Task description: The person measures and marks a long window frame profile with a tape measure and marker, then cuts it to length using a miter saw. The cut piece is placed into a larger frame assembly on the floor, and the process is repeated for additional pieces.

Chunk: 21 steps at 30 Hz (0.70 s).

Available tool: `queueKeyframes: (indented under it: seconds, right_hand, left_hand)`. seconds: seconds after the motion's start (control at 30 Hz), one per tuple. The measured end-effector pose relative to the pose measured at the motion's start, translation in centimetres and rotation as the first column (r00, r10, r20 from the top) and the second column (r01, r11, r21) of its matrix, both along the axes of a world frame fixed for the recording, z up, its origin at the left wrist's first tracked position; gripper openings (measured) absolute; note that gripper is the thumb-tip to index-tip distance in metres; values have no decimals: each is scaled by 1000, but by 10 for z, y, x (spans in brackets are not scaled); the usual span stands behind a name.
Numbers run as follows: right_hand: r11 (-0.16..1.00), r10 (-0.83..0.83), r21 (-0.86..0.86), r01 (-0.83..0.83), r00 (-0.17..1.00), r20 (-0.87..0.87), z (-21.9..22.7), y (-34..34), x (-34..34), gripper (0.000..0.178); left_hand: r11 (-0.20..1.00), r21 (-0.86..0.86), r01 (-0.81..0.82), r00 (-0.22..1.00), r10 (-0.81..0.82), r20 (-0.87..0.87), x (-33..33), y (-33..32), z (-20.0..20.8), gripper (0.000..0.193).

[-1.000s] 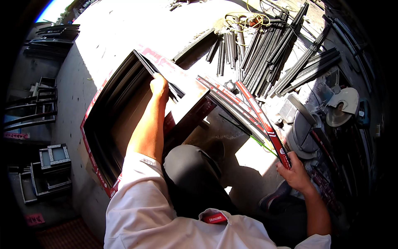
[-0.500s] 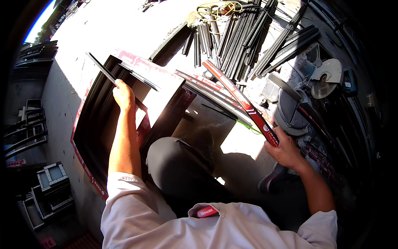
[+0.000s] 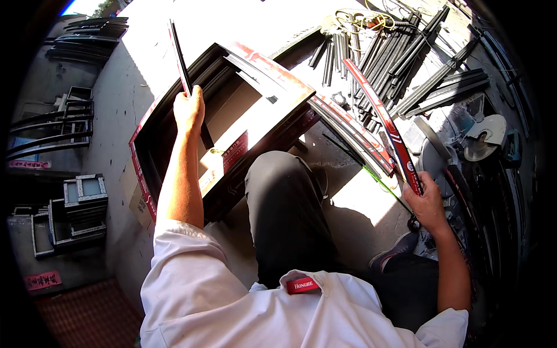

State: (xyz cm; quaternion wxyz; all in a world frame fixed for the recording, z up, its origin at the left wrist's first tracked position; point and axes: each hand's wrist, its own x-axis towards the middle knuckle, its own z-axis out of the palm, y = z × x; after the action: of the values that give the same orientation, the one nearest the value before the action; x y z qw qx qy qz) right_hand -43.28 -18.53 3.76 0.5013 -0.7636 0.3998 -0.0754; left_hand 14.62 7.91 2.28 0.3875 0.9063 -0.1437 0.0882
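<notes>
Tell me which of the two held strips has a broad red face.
The red-and-white strip in the right hand; the left hand holds a mostly black strip.

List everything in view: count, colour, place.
frame stack: one, black with red-and-white film, centre-left
slim profile: one, black, in left hand
film-covered profile: one, red-and-white, in right hand
film-covered lengths: several, red-and-white, beside frame stack
loose profiles: many, black, upper right
cable: count unclear, yellow, over loose profiles
thin strip: one, green, right of centre
circular-bladed saw: one, grey with pale guard, right
framed panels: several, pale-edged, left
long bars: many, dark, upper left
paper labels: two, pink, far left
shirt: one, white, bottom
trousers: one pair, dark, lower centre
shoe: one, dark, lower right
left hand: one, bare, centre-left
right hand: one, bare, right of centre
</notes>
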Motion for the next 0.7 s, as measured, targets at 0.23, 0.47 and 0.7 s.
queueKeyframes:
  seconds: [0.23,0.47,0.7]
  right_hand:
    - [945,-46,325,-35,970,239,9,-3,23,23]
    - [799,-113,571,-189,885,451,25,3,107,21]
    - [709,171,544,-449,858,485,73,53,238,26]
  left_hand:
    - [858,314,-406,903,429,-3,-7,236,-19,61]
    - [600,552,-580,726,688,14,-38,360,-50,63]
    - [810,378,-449,756,569,-323,-45,387,-76,72]
